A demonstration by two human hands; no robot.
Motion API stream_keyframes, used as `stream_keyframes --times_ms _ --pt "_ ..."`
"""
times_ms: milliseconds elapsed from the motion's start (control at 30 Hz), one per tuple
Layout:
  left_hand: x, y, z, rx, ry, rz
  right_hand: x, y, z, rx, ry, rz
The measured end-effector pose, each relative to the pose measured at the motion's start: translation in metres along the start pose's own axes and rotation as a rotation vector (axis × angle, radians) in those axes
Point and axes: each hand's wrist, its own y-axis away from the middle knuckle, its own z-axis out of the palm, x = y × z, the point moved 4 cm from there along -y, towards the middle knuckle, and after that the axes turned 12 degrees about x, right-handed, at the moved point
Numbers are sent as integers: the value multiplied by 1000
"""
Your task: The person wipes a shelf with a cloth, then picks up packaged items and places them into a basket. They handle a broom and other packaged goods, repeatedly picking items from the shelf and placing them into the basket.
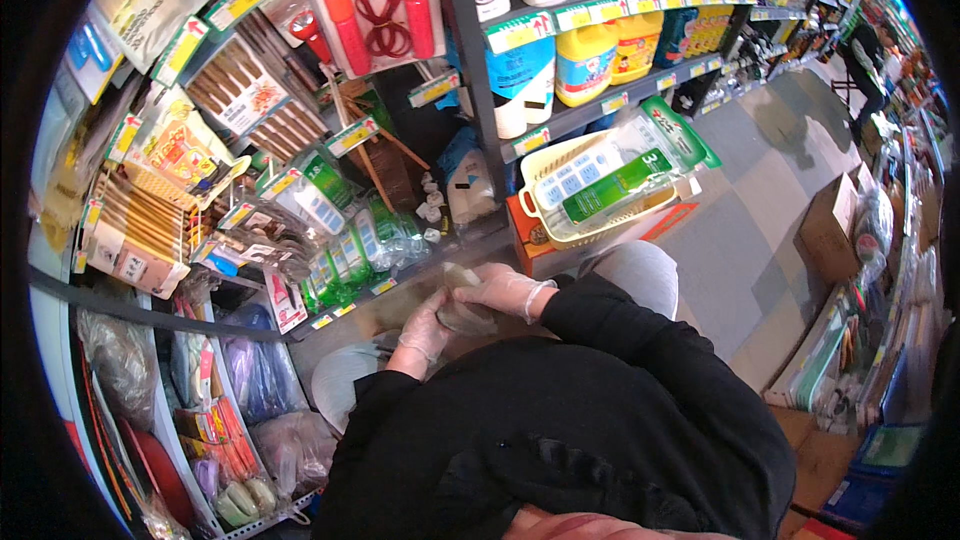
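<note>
My left hand [422, 331] and my right hand [510, 290] both wear thin clear gloves. Between them, in front of my body, they grip a greyish, soft-looking piece that seems to be a cloth [466, 315]; blur hides its details. Beyond my right hand, a pale yellow plastic basket [529, 204] rests on an orange box [534, 238]. A packaged power strip [619, 178] with a green card lies across the top of the basket. To the left of my hands, several packaged power strips [349, 259] stand along the bottom shelf.
A pegboard display ahead holds packaged chopsticks [251, 94] and a skipping rope [382, 11]. Yellow detergent jugs [586, 64] line a shelf. On the right, an open cardboard box [829, 214] sits on the tiled floor [720, 240]. A person [866, 67] is farther down the aisle.
</note>
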Motion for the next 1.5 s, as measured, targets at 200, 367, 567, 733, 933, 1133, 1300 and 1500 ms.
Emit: stream_keyframes --times_ms 200,367,567,733,933,1133,1300,1500 --pt "0 -16 -20 -21 -102 26 -17 10 -9 69 -129 -49" --pt "18 22 19 52 -196 269 -11 8 -7 71 -202 -61" --pt "17 41 55 -185 -965 945 -9 12 -3 -141 -445 34" --pt "17 42 57 -58 -864 847 -19 16 -16 -79 -278 31" --pt "21 44 59 -68 -871 847 -10 3 -11 -1 -204 -49" --pt "22 38 52 -73 -884 858 -20 8 -24 159 -75 -112" --pt "25 28 21 96 -778 802 -15 -7 -52 502 -40 -262" --pt "39 50 47 185 -699 908 -20 0 -26 319 0 -605"
